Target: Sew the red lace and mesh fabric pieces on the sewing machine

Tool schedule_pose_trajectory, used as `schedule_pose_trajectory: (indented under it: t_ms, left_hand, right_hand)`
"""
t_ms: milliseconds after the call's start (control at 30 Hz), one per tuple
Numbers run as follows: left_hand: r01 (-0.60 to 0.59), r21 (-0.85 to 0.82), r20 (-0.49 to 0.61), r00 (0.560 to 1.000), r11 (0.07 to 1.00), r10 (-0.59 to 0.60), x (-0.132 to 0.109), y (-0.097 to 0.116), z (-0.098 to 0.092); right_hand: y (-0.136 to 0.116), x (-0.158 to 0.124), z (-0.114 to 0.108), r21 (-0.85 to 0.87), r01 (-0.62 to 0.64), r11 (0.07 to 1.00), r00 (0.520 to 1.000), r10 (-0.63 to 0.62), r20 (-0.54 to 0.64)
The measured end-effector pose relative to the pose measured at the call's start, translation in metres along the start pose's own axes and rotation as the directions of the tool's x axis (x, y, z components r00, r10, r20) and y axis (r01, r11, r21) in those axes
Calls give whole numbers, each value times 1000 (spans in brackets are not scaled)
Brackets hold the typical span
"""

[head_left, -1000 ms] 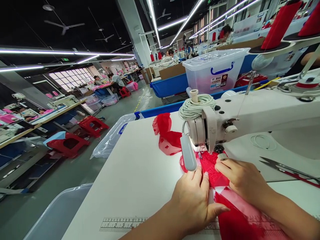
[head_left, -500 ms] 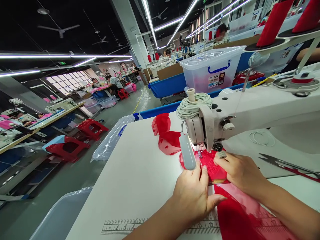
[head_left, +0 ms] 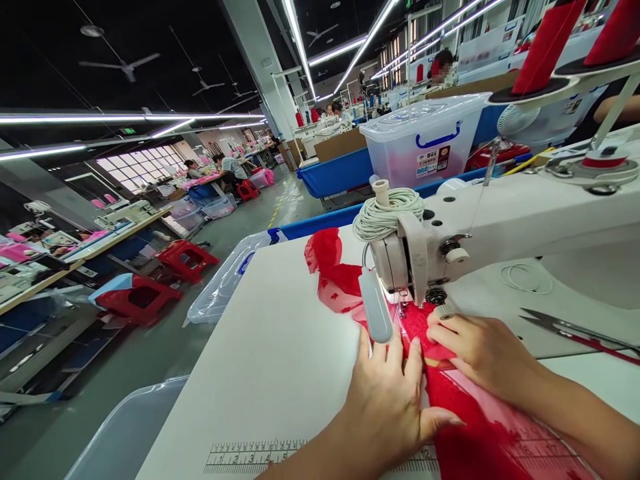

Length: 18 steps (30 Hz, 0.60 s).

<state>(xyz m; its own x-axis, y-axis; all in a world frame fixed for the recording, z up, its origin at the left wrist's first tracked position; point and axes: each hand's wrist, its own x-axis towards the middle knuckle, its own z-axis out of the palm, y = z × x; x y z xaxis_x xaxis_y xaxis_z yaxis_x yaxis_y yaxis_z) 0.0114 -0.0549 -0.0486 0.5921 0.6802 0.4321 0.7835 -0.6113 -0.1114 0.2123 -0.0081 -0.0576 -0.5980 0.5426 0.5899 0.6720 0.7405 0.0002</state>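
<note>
Red lace fabric lies under the needle and presser foot of a white sewing machine. My left hand rests flat beside the needle, fingers spread and thumb out, with its fingertips on the fabric's left edge. On the other side, my right hand has its fingers curled and pinches the red fabric. A red sheer length trails toward me over the printed ruler. Behind the grey lamp, more red sheer fabric lies crumpled on the table. The lamp hides part of the cloth.
Scissors lie right of my right hand on the machine bed. Coiled pale cord sits on the machine head. Beyond the table stand a clear lidded box, red stools and other workstations with people.
My left fingers have spread wider and the hand sits slightly lower. The lace has shifted and bunched near the needle. My right hand keeps its grip almost in place.
</note>
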Motion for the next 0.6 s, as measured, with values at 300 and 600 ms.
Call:
schedule_pose_trajectory:
  t_ms: [300, 600]
  left_hand:
    - [11, 102, -76, 997, 995, -3, 2, 2, 3]
    - [41, 88, -106, 994, 995, -32, 7, 0, 3]
  right_hand:
    - [0, 2, 2, -46, -21, 999, 1000, 21, 18]
    - [-1, 6, 0, -40, -74, 996, 997, 75, 33]
